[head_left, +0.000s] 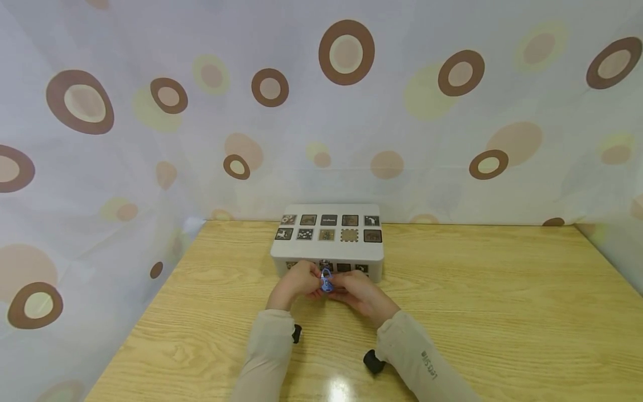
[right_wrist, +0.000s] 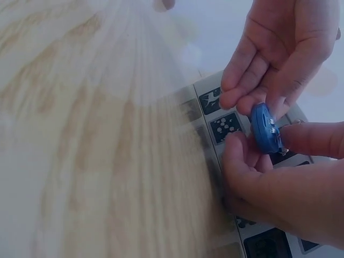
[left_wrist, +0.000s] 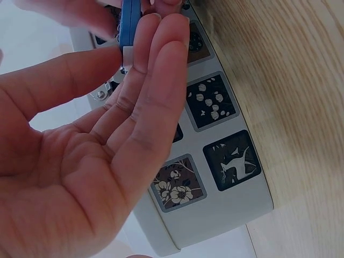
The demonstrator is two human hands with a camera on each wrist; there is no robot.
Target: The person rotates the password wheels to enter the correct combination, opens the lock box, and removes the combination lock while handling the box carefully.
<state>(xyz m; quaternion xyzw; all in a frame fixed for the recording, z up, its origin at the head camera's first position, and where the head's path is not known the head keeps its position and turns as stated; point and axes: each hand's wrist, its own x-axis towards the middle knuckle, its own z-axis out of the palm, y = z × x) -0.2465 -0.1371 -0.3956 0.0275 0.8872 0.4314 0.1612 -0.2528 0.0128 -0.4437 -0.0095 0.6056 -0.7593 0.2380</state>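
A small blue combination padlock (head_left: 327,283) is held between both hands, just in front of a white box's front face. My left hand (head_left: 300,278) pinches one side of it between thumb and fingertips. From the other side, my right hand (head_left: 363,292) grips it, with one finger at its number dials in the right wrist view. The shackle points up toward the metal latch (head_left: 325,263) of the box (head_left: 331,252). In the left wrist view, the fingers partly hide the padlock (left_wrist: 129,24) and the latch area.
The white box bears dark and brown square pictures and stands at the back of a wooden table (head_left: 477,312). Behind it hangs a pale curtain (head_left: 301,134) with brown circles. Black wrist straps (head_left: 373,362) show under the sleeves.
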